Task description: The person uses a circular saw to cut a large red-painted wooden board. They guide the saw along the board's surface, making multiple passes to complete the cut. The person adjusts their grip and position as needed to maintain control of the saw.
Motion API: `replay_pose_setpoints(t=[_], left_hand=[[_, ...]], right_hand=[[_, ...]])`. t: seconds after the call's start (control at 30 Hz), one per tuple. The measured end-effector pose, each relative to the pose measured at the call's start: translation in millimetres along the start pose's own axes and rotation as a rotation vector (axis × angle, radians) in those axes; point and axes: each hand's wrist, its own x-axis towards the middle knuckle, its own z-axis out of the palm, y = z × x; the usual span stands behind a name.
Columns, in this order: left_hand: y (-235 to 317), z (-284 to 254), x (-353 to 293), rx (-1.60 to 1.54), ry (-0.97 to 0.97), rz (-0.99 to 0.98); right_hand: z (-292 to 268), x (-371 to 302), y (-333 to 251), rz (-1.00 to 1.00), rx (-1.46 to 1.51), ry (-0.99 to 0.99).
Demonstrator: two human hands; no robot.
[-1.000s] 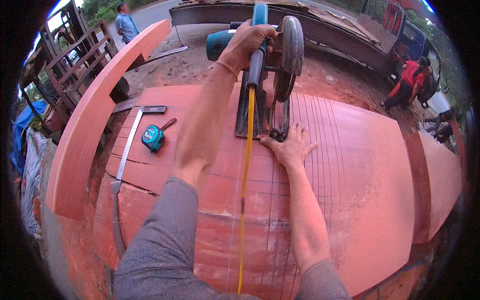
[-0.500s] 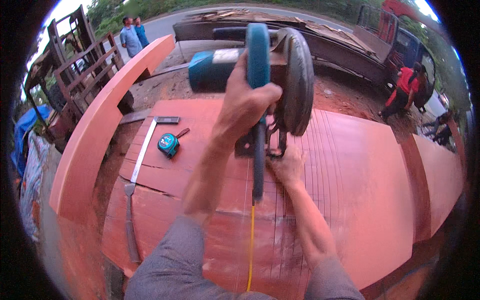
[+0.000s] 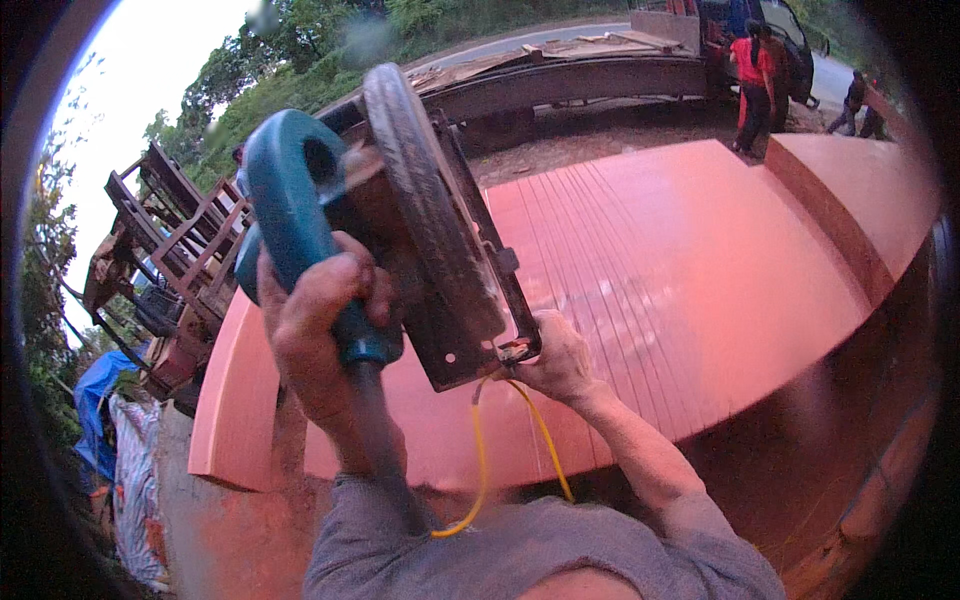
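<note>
Closest to my camera, my left hand [image 3: 318, 312] is clenched around the handle [image 3: 285, 190] of a teal circular saw [image 3: 405, 190], tilted above the slab. My right hand [image 3: 562, 362] touches its base plate [image 3: 455, 340] corner; I cannot tell whether those fingers grip. A yellow cord [image 3: 545, 430] loops below. Beyond spreads the reddish, grooved wooden slab [image 3: 690, 290]; farther, I see a person in red [image 3: 750, 65] near a truck [image 3: 610, 82].
</note>
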Motion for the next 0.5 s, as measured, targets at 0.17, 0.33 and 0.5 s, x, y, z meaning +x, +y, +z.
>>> replay_pose_setpoints(t=[0.17, 0.33, 0.5], left_hand=[[69, -15, -65, -0.076, -0.106, 0.001], [114, -26, -157, -0.209, -0.117, -0.198], [145, -19, -232, -0.083, -0.134, -0.241]], right_hand=[[8, -98, -35, -0.264, 0.278, 0.134], [-3, -223, -59, -0.135, 0.087, 0.048], [-13, -349, -89, 0.032, -0.033, 0.089]])
